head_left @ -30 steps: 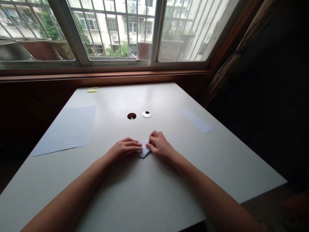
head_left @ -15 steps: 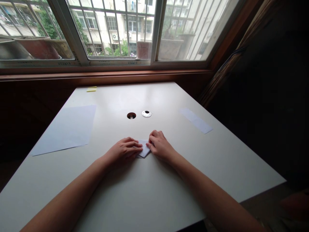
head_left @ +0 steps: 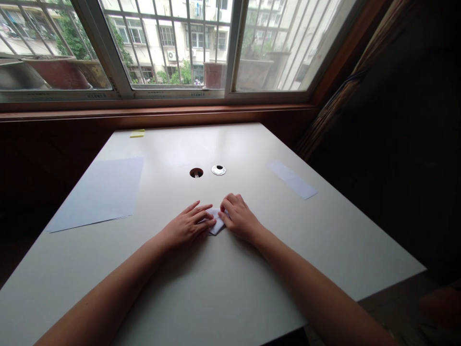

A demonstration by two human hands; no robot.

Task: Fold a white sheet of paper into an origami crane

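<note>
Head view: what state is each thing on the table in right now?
Small folded white paper: folded, flat on the white table, under both hands' fingertips.
Left hand: open, fingers spread on it.
Right hand: fingers curled, tips on its edge.
Large white paper sheet: unfolded, flat, untouched.
Round table hole: uncovered.
Round white cap: off, beside the hole.
White paper strip: flat, untouched.

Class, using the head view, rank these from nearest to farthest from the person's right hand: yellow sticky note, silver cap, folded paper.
1. folded paper, touching the right hand.
2. silver cap, mid-table, beyond the hand.
3. yellow sticky note, far left corner by window.
</note>
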